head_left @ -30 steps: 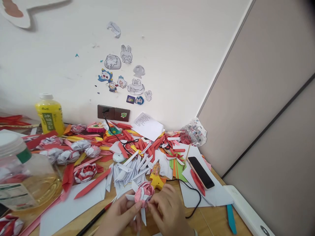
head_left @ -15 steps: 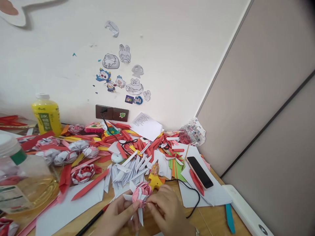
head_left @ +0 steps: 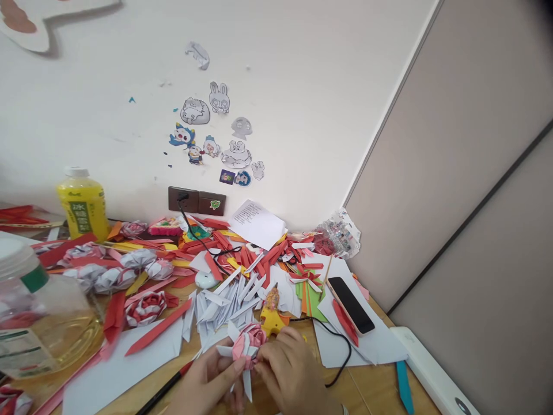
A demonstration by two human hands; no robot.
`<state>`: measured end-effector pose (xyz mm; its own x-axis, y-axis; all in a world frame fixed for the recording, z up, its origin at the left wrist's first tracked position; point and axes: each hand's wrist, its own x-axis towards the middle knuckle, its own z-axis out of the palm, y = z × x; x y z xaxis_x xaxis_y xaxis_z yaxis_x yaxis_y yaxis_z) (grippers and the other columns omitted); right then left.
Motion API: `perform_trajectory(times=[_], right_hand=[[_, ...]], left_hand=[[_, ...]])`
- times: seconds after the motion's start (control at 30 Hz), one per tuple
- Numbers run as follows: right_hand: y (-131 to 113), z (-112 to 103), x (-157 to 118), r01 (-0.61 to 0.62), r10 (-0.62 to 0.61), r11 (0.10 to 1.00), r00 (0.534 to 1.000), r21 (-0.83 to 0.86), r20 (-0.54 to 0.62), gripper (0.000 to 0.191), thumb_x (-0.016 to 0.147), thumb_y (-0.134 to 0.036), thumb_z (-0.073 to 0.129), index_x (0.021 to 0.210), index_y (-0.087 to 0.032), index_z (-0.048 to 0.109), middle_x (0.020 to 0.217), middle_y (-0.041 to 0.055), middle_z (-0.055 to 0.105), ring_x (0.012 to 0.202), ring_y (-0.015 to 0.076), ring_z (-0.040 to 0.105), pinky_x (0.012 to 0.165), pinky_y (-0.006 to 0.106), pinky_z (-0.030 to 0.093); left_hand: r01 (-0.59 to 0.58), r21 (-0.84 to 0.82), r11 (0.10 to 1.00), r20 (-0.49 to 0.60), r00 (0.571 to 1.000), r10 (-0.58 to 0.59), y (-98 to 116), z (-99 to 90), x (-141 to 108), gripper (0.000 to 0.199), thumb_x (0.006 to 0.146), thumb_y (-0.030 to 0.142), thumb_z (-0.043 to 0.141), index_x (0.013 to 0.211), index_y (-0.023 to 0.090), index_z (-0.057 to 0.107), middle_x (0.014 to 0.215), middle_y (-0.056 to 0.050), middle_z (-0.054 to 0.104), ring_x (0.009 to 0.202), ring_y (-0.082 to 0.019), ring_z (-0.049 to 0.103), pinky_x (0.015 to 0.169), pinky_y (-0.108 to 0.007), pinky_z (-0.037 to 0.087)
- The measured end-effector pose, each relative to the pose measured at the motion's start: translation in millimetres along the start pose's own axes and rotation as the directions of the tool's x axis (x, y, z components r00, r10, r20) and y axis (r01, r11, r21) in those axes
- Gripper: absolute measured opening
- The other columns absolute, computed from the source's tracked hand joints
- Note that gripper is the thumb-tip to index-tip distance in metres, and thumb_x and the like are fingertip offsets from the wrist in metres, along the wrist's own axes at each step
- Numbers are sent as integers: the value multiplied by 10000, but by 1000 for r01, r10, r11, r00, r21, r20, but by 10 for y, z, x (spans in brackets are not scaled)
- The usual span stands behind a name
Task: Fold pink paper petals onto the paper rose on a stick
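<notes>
A pink and white folded paper flower (head_left: 249, 344) is held low over the table's front, white paper strips sticking out from its side and underside. My left hand (head_left: 216, 372) grips it from the left, thumb laid along its lower edge. On its right side, my right hand (head_left: 287, 366) has its fingers bent and pinched at the flower's edge; whatever lies between those fingertips is hidden. Just behind the flower stands a yellow hot glue gun (head_left: 272, 321), nozzle up. White folded paper strips (head_left: 222, 305) are heaped to its left.
Red paper strips (head_left: 207, 245) cover the back. A phone (head_left: 351, 305) rests on white sheets at right, with a black cord nearby. At left stand a yellow bottle (head_left: 82, 207) and a large clear jar (head_left: 47, 323). A black pen (head_left: 164, 389) lies beside my left hand.
Both hands keep their hold around the flower with barely any movement. My right fingers have shifted very slightly at its edge. The whole view has moved a little.
</notes>
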<state>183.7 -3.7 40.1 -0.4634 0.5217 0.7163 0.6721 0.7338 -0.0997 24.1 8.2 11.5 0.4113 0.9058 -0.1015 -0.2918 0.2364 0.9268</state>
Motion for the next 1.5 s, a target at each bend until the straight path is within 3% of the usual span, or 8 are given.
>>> perform_trajectory(times=[0.43,0.6,0.77,1.1,1.5], right_hand=[[38,89,-53,0,-1,998,1000,-57,-24,413,1010,-194,192,665,-173,417,555,-13,471,508,137,354,548,268,289],[44,96,-58,6,-9,998,998,-63,-56,434,988,-132,161,655,-174,436,524,-13,443,486,141,324,523,269,272],[37,49,-48,-18,18,1000,1000,1,-7,391,1000,-213,231,695,-176,473,569,-2,511,513,143,385,538,271,304],[28,46,-57,-58,59,996,998,70,-20,432,1011,-365,234,701,-181,471,569,-8,512,538,148,418,565,275,328],[45,42,-61,-53,54,994,999,95,-8,473,1013,-374,233,669,-175,491,566,1,506,546,146,422,558,274,335]], left_hand=[[8,36,999,-7,1000,-8,-85,-49,20,423,610,577,701,673,171,599,438,10,679,365,-137,592,402,-232,450],[25,95,995,-78,997,-18,-21,-25,-29,425,612,584,693,587,167,613,425,0,673,389,-137,592,428,-230,446],[6,109,994,-86,996,3,-15,-6,-31,438,592,594,699,515,180,579,409,13,648,388,-140,588,427,-234,444],[-12,114,993,-86,996,22,-72,-8,-15,392,623,570,693,624,197,575,422,20,662,385,-144,582,422,-238,436],[-9,108,994,-61,998,16,-39,-9,-5,416,611,589,690,603,190,573,419,18,657,384,-143,588,420,-238,434]])
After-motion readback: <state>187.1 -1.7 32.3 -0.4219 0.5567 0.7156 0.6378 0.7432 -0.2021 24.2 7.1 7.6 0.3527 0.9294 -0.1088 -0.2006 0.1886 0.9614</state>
